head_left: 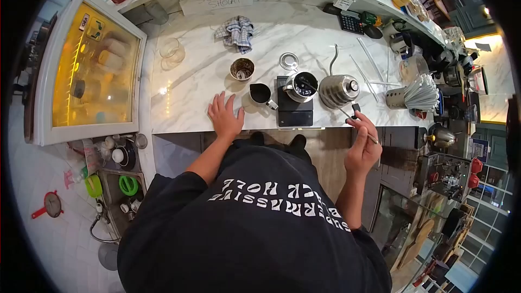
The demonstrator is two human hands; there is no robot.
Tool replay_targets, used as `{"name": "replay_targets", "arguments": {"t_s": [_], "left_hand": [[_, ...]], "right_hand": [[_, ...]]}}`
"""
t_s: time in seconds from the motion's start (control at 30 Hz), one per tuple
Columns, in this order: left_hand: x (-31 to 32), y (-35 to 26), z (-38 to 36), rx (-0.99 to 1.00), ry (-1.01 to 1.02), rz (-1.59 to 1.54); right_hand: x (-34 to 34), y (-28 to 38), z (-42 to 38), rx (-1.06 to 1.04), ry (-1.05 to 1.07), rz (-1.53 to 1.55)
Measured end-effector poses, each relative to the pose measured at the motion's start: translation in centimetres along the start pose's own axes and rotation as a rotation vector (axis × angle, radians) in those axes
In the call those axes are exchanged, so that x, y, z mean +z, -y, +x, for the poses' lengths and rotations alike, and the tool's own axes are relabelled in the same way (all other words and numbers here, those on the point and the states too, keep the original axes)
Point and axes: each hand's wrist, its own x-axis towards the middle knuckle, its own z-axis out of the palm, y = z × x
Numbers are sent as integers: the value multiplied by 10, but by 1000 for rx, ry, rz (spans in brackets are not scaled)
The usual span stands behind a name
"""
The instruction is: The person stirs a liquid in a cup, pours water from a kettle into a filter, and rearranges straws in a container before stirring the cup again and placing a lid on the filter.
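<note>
My left hand [226, 116] rests on the marble counter [201, 87] with its fingers spread, holding nothing. Close to its right is a metal pitcher [261, 95] with dark contents. A cup with dark residue inside [242, 69] stands behind it. On a black scale [294, 118] sits a metal vessel [300, 87] holding dark liquid, a spoon-like tool leaning in it. The gooseneck kettle [339, 91] is just right of the scale. My right hand [363, 141], at the counter's front edge near the kettle handle, has its fingers closed round a thin metal stick [372, 138].
A round metal lid [288, 61] and a checked cloth [237, 33] lie toward the back. Glasses [172, 53] stand at left beside a glass-fronted cabinet [97, 68]. Straws [420, 95] in a holder, loose tubes [370, 58] and a calculator [351, 23] occupy the right side.
</note>
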Motion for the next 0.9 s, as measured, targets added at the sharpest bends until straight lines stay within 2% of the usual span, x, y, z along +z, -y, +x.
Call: {"name": "replay_targets", "arguments": {"t_s": [0.27, 0.37, 0.47, 0.57, 0.9], "left_hand": [[-1, -2, 1, -4, -16, 6], [-2, -3, 1, 4, -19, 2], [0, -1, 0, 15, -36, 4], [1, -1, -1, 0, -20, 8], [1, 1, -1, 27, -36, -7]], "right_hand": [[-9, 6, -3, 111, -53, 45], [-1, 2, -1, 22, -27, -7], [1, 1, 2, 17, -50, -22], [-12, 4, -2, 116, -58, 8], [-3, -1, 0, 44, -66, 7]]}}
